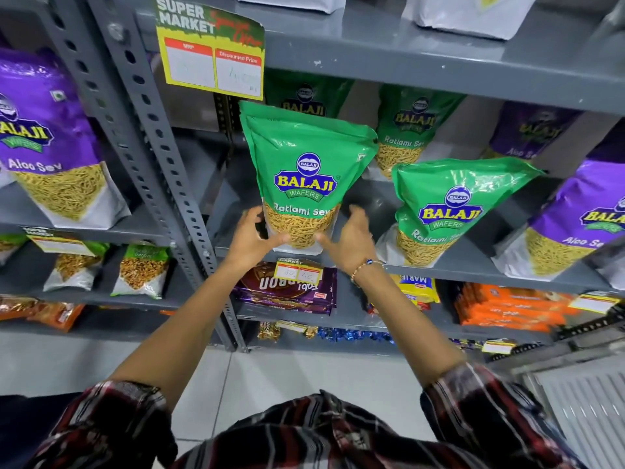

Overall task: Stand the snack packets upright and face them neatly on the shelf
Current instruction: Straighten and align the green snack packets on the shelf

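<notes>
A green Balaji Ratlami Sev packet (304, 164) stands upright at the front of the grey shelf (456, 267), label facing me. My left hand (252, 236) grips its lower left corner, thumb on the front. My right hand (348, 240) is at its lower right, thumb touching the base, fingers spread and slightly blurred. A second green Ratlami Sev packet (449, 208) leans to the right beside it. Two more green packets (411, 130) (306, 96) stand behind. Purple Aloo Sev packets (581, 218) (534, 130) fill the right end.
A yellow supermarket price sign (213, 52) hangs from the upper shelf above the packet. A perforated grey upright post (152, 137) separates a left bay holding a purple Aloo Sev packet (47, 137). Biscuit packs (287, 292) and orange packs (507, 308) lie on lower shelves.
</notes>
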